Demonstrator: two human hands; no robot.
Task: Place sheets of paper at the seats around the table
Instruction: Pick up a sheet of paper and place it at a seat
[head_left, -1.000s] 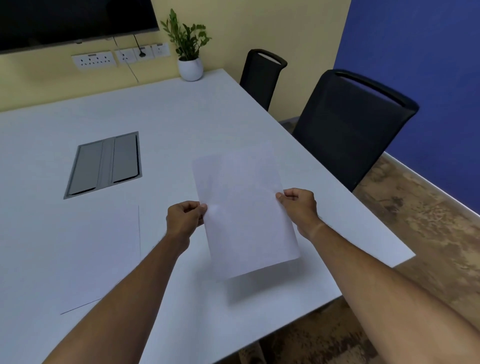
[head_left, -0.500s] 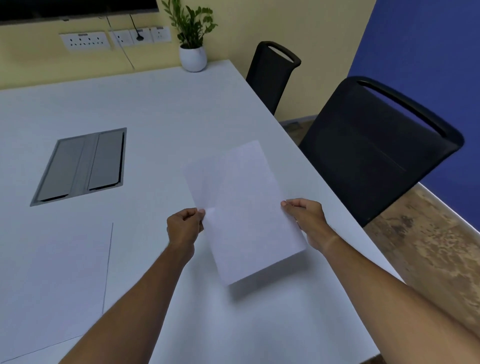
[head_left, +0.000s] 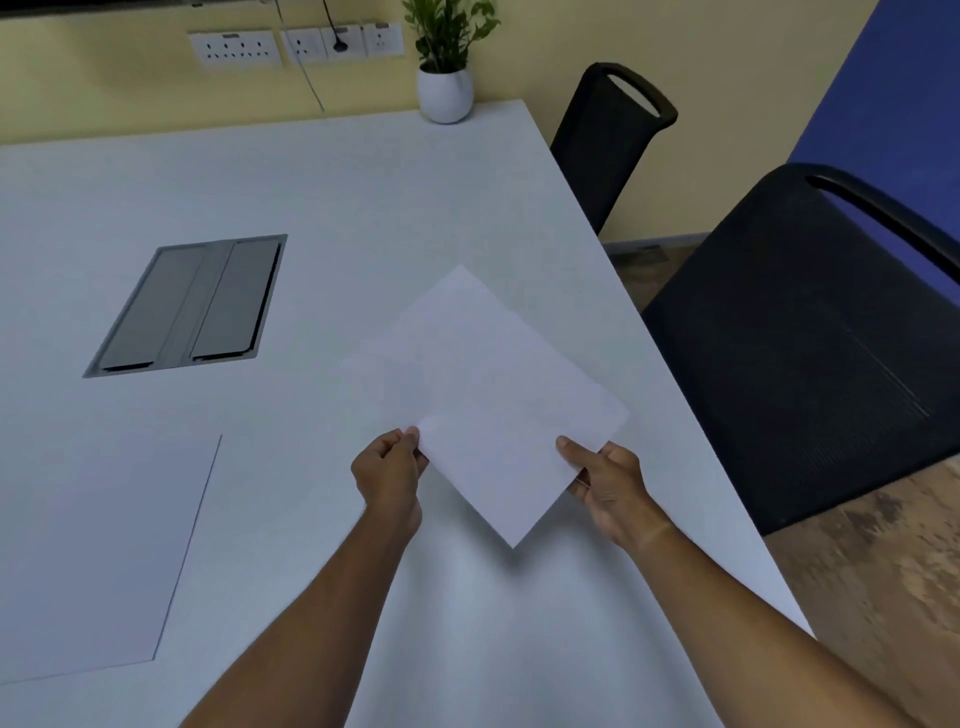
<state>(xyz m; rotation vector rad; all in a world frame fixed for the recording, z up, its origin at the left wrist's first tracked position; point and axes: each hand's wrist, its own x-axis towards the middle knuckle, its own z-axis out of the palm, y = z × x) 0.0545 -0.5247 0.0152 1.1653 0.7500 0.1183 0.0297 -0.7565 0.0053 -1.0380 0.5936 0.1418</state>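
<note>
The plain white rectangular sheet of paper (head_left: 491, 400) is held between both hands above the pale grey-white tabletop (head_left: 363, 208), casting a soft shadow just below its near corner, so it looks lifted rather than laid down. The left hand (head_left: 389, 470) pinches one near edge with thumb and curled fingers; the right hand (head_left: 605, 480) pinches the opposite near edge, thumb on top and fingers beneath. From both grips the sheet stretches away and forward, its long axis running diagonally from near-left to far-right, with one corner pointing back between the wrists.

That slant is what the next move turns on. The nearer black mesh-backed chair (head_left: 795, 353) stands just beyond the right hand, across the table edge, so the right hand is the nearer to that seat, and the sheet probably needs squaring to the edge there. A second white sheet (head_left: 98, 545) already lies flat well off to the left of the left hand.

No brand, label or writing can be read on either sheet or anywhere else in view.
</note>
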